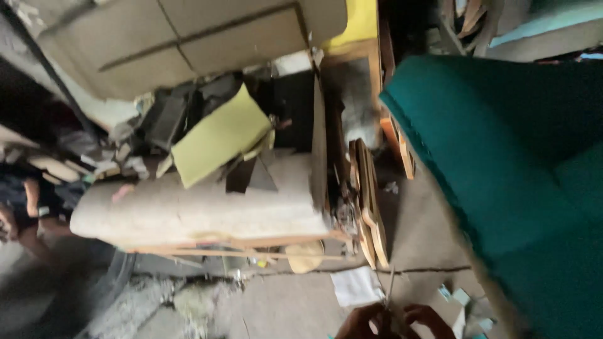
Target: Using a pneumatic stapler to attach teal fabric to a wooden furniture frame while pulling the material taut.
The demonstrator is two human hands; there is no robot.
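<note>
At the bottom edge my left hand (362, 323) and my right hand (431, 319) meet with fingers curled. Between them they pinch a thin pale strand (391, 285), thread or wire, that rises straight from the fingers; blur hides which it is. Only the knuckles and fingertips show, the rest being cut off by the frame. A large teal upholstered piece (502, 163) fills the right side, close beside my right hand. Just above my left hand, a white scrap of cloth or paper (355, 285) lies on the concrete floor (295, 307).
A beige foam-padded seat (201, 210) on a wooden frame lies ahead with a yellow-green foam slab (217, 135) on it. Wooden frame parts (369, 201) lean beside it. Cardboard-coloured panels (188, 37) and clutter fill the back. Part of another person (28, 207) shows at the far left.
</note>
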